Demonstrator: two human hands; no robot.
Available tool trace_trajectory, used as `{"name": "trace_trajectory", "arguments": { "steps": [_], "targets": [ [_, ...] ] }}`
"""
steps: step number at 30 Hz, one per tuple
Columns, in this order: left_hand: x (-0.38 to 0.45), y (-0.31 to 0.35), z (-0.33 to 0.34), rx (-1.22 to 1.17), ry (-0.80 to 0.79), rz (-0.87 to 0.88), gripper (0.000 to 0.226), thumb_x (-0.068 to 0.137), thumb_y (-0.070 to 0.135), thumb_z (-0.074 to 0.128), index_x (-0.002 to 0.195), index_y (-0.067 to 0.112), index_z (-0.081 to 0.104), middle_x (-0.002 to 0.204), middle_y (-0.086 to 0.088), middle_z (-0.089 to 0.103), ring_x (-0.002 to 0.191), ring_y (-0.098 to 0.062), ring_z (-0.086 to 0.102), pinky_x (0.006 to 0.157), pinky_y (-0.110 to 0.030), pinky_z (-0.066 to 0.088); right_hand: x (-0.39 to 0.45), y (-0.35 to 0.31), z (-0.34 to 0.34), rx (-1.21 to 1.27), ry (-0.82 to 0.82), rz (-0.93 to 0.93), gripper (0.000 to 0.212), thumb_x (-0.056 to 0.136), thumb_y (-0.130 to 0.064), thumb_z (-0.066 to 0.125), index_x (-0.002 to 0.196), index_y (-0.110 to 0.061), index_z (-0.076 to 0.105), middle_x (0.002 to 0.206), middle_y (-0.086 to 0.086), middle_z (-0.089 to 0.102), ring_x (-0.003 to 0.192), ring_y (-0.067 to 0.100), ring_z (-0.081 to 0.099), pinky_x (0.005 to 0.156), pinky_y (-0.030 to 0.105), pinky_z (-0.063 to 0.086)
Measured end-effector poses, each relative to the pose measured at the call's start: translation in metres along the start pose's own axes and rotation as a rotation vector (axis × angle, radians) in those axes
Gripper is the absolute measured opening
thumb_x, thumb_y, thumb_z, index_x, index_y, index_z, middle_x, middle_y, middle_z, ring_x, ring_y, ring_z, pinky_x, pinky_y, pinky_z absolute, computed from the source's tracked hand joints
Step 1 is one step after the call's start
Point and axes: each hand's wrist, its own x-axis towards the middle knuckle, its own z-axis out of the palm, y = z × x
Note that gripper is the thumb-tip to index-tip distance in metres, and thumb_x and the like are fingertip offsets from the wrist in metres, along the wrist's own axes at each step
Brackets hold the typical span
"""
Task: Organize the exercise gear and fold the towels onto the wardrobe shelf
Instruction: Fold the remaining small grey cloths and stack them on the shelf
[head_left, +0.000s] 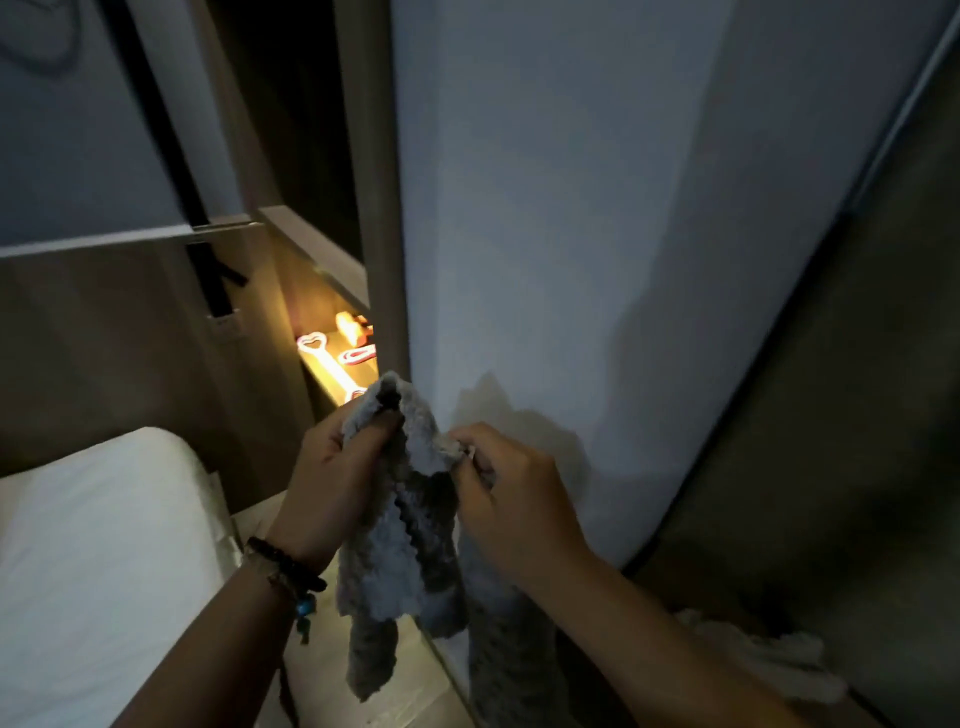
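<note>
1. I see a gray towel (400, 525) hanging between both hands, in front of a pale wardrobe panel (597, 234).
2. My left hand (332, 467) grips its bunched top; my right hand (511, 488) pinches an edge.
3. It looks fluffy, limp and light; I judge the top corners the best hold.

Single head-worn wide-angle view, looking forward and down, close on the hands, wardrobe door just beyond

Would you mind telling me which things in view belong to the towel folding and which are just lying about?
In the job:
grey towel, gripped by left hand and right hand
pale cloth low right, possibly another towel

Lying about:
white pillow
heart-shaped items on the lit shelf
</note>
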Motion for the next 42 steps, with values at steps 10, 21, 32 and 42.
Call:
{"name": "trace_trajectory", "arguments": {
  "steps": [10,21,32,42],
  "targets": [
    [0.064,-0.093,-0.125,0.114,0.259,-0.209,0.007,0.096,0.019,0.053,0.097,0.026,0.053,0.100,-0.003,0.058,0.093,-0.018,0.058,0.069,-0.026,0.045,0.101,0.000,0.150,0.147,-0.141,0.248,0.016,0.098,-0.029,0.051,0.097,-0.019,0.064,0.068,-0.019,0.048,0.065,-0.001,0.051,0.060,0.009,0.037],
    [0.134,-0.141,-0.202,0.181,0.196,-0.209,0.008,0.093,0.013,0.058,0.090,0.020,0.062,0.086,0.003,0.065,0.081,-0.004,0.062,0.065,-0.016,0.051,0.192,0.026,0.243,0.123,-0.232,0.221,0.012,0.094,-0.016,0.056,0.094,-0.017,0.068,0.073,-0.015,0.057,0.067,-0.001,0.053,0.055,0.006,0.038],
    [0.232,-0.214,-0.253,0.296,0.474,-0.340,0.029,0.080,-0.010,0.052,0.073,0.018,0.059,0.074,0.003,0.063,0.072,-0.012,0.058,0.063,-0.025,0.043,0.335,0.068,0.331,0.040,-0.109,0.217,0.036,0.093,-0.029,0.055,0.059,-0.026,0.045,0.054,-0.010,0.043,0.052,0.003,0.040,0.046,0.020,0.030],
    [0.337,-0.256,-0.305,0.441,0.514,-0.345,0.024,0.085,0.008,0.061,0.086,0.032,0.065,0.081,0.014,0.068,0.070,-0.008,0.061,0.060,-0.026,0.047,0.429,0.103,0.383,0.125,0.005,0.347,0.035,0.092,-0.024,0.052,0.058,-0.013,0.050,0.054,-0.002,0.047,0.051,0.005,0.042,0.047,0.018,0.032]
  ]
}}
